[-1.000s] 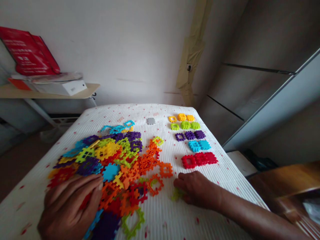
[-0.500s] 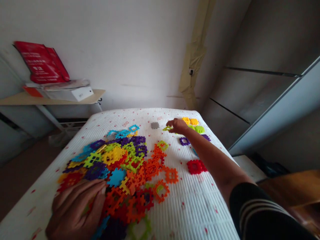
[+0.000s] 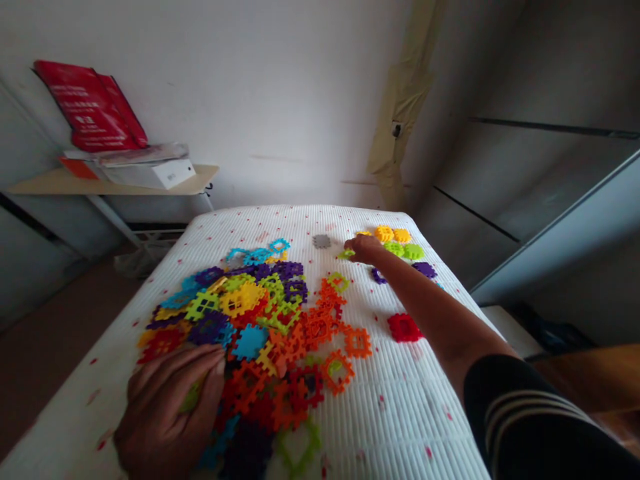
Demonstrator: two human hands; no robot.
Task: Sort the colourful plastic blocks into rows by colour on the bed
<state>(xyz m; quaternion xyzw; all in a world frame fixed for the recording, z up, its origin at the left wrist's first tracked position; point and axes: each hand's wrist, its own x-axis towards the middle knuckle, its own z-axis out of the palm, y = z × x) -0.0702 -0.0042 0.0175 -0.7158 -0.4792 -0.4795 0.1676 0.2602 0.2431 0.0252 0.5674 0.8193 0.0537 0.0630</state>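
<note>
My right hand (image 3: 366,249) reaches to the far part of the bed, its fingers closed on a lime-green plastic interlocking tile (image 3: 346,254) low over the sheet. Near it on the left lies a grey tile (image 3: 321,241). My left hand (image 3: 170,410) is curled at the near left edge of a heap of interlocking tiles (image 3: 295,333). Between its thumb and fingers shows part of a green tile (image 3: 193,397); the rest is hidden. A blue solid tile (image 3: 251,342) lies just beyond its fingertips.
Yellow tiles (image 3: 384,233), green tiles (image 3: 413,251), purple tiles (image 3: 424,269) and red tiles (image 3: 404,327) lie in groups on the right of the white sheet (image 3: 380,400). A side table (image 3: 50,183) with a red bag (image 3: 93,110) stands at the left. Wardrobe doors (image 3: 540,167) flank the right.
The view has shifted slightly, moving everything right and a little up. My right hand stays with the green tile near the grey one, its fingers now lower. My left hand keeps its curled pose.
</note>
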